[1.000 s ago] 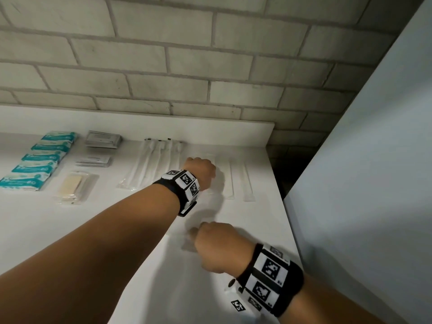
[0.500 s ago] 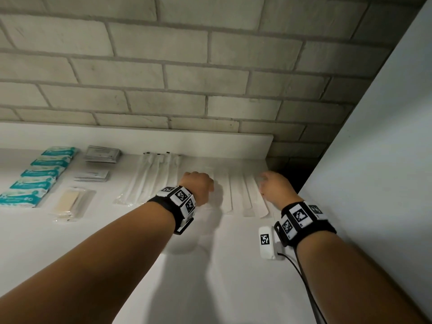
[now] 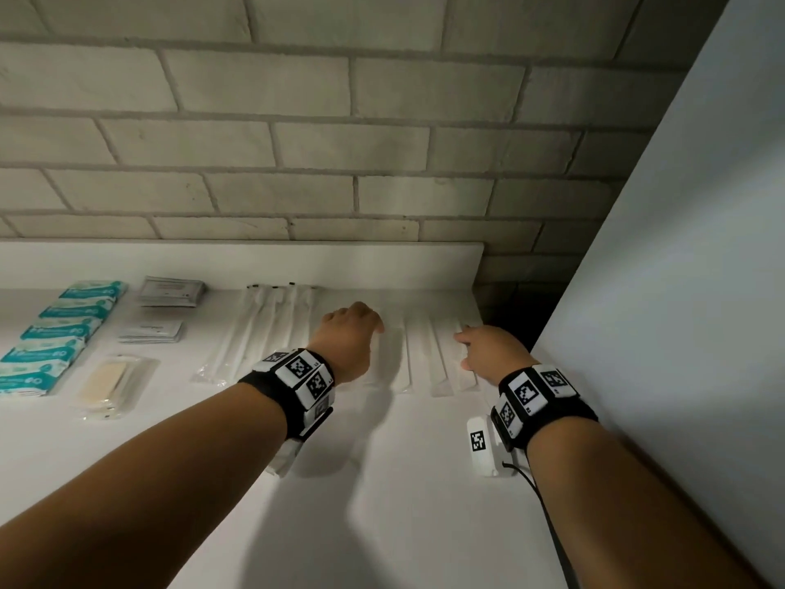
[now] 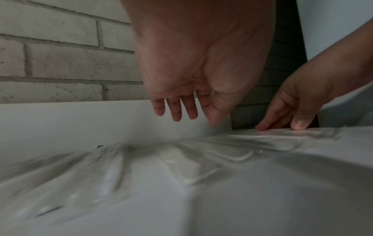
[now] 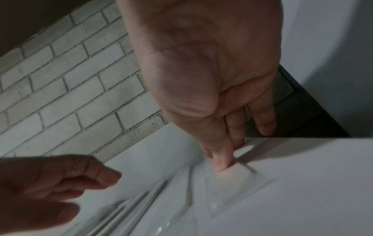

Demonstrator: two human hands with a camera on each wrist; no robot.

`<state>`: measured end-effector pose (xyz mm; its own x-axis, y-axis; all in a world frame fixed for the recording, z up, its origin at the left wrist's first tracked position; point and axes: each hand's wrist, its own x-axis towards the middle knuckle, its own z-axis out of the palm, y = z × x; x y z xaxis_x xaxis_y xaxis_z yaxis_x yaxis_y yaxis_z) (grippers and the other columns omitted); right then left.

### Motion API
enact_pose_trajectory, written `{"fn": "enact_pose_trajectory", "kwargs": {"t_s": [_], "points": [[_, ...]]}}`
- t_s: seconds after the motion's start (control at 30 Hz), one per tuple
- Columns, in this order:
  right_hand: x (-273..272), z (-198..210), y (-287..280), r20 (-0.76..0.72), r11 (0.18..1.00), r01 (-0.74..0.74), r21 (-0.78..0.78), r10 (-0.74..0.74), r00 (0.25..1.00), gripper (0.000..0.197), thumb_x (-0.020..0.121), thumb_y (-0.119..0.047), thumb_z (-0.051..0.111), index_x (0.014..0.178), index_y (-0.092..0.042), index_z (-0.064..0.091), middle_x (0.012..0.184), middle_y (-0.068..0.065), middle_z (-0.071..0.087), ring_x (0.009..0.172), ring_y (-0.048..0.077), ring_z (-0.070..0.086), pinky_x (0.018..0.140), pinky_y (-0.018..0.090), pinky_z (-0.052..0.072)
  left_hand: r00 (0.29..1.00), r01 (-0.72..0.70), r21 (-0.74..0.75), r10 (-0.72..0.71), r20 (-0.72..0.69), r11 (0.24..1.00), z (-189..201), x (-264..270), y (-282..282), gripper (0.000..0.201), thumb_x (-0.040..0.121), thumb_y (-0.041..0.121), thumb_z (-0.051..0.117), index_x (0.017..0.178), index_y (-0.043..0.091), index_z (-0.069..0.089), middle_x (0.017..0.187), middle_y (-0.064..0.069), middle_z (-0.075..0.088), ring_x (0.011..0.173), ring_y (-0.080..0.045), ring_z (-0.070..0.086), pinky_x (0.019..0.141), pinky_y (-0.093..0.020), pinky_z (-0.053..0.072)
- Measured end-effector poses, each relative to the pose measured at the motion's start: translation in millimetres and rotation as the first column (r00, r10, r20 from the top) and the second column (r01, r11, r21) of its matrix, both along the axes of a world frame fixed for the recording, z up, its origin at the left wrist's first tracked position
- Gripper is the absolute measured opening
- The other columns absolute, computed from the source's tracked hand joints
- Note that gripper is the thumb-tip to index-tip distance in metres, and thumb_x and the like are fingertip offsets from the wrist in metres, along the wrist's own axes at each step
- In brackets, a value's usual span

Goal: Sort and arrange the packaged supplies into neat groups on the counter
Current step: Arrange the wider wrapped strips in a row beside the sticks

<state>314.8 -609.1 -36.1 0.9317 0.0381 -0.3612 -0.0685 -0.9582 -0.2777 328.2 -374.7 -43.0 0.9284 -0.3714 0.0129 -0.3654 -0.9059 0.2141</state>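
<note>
Sleeves of clear packaging lie in a row at the surface's back right. Your right hand pins the end one with thumb and fingertips to square it; left hand hovers relaxed, holding nothing.

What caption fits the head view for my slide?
Both hands, left hand and right hand, reach the long clear packets at the counter's back, teal packs lined up left.
</note>
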Motion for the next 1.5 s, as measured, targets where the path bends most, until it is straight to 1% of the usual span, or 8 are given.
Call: {"fn": "enact_pose_trajectory", "kwargs": {"t_s": [0.13,0.23,0.37,0.8,1.03,1.13,1.27,1.5], "points": [[-0.8,-0.5,2.9,0.020,1.000,0.016,0.004,-0.016,1.000,0.051,0.099,-0.007,0.042,0.148,-0.010,0.034,0.155,0.009,0.032,0.139,0.025,0.035,0.108,0.023,0.023,0.997,0.072,0.026,-0.072,0.019,0.997,7.1,-0.7,-31.5,0.047,0.089,0.023,0.052,0.135,0.022,0.049,0.142,-0.002,0.047,0.131,-0.026,0.042,0.108,-0.035,0.027],[-0.8,1.3,-0.1,0.079,1.000,0.008,0.030,-0.011,0.997,0.052,0.096,-0.003,0.045,0.147,-0.013,0.037,0.158,0.006,0.028,0.141,0.026,0.033,0.113,0.029,0.026,0.991,0.121,0.183,-0.109,-0.073,0.976,7.8,-0.3,-59.2,0.061,0.092,0.048,0.048,0.145,0.019,0.039,0.152,-0.003,0.037,0.144,-0.027,0.024,0.117,-0.043,0.017],[-1.8,1.8,-7.8,0.064,0.999,-0.040,0.025,0.039,0.997,0.053,0.092,-0.002,0.054,0.143,-0.015,0.045,0.153,0.006,0.037,0.137,0.027,0.040,0.112,0.035,0.033,0.977,0.140,0.308,-0.080,-0.199,0.941,0.1,2.8,-75.5,0.074,0.088,0.060,0.049,0.147,0.018,0.035,0.156,-0.001,0.031,0.148,-0.029,0.010,0.119,-0.050,0.008],[1.6,-2.3,-9.9,0.033,1.000,-0.025,-0.003,0.025,0.999,0.054,0.092,-0.004,0.055,0.143,-0.021,0.045,0.153,0.003,0.038,0.136,0.025,0.041,0.113,0.033,0.033,0.967,0.136,0.203,-0.085,-0.240,0.970,-7.4,3.3,-75.4,0.068,0.085,0.058,0.054,0.142,0.023,0.042,0.151,0.005,0.038,0.146,-0.029,0.016,0.117,-0.051,0.012],[-0.5,5.1,-4.8,0.103,0.999,-0.025,0.045,0.020,0.995,0.053,0.093,-0.005,0.052,0.143,-0.022,0.044,0.149,0.007,0.045,0.132,0.027,0.047,0.108,0.035,0.040,0.974,0.077,0.144,-0.043,-0.224,0.987,1.6,-0.1,-61.2,0.075,0.091,0.050,0.052,0.153,0.020,0.021,0.162,0.002,0.010,0.149,-0.030,0.005,0.118,-0.052,0.007],[1.8,10.0,5.2,0.145,0.997,-0.073,-0.013,0.074,0.987,0.051,0.093,-0.013,0.052,0.143,-0.022,0.044,0.145,0.008,0.048,0.129,0.029,0.049,0.104,0.039,0.043,0.971,0.063,0.207,-0.012,-0.237,0.976,6.2,3.5,-45.1,0.073,0.090,0.049,0.052,0.152,0.020,0.025,0.161,0.002,0.017,0.148,-0.031,0.006,0.118,-0.053,0.006],[3.0,7.8,19.9,0.034,0.976,-0.177,-0.124,0.183,0.983,0.058,0.086,-0.029,0.065,0.141,-0.024,0.047,0.147,0.003,0.046,0.131,0.026,0.046,0.106,0.042,0.041,0.954,0.096,0.268,-0.013,-0.299,0.959,4.9,0.1,-39.3,0.077,0.088,0.054,0.055,0.151,0.019,0.027,0.159,0.003,0.023,0.149,-0.031,0.006,0.119,-0.053,0.003],[3.3,2.4,23.4,0.016,0.971,-0.208,-0.118,0.212,0.977,0.062,0.086,-0.029,0.068,0.143,-0.025,0.044,0.155,-0.005,0.035,0.138,0.024,0.038,0.111,0.042,0.035,0.953,0.093,0.261,-0.010,-0.302,0.961,2.9,-0.8,-45.2,0.079,0.087,0.054,0.055,0.151,0.019,0.026,0.159,0.003,0.024,0.148,-0.031,0.005,0.118,-0.055,0.003]]}}
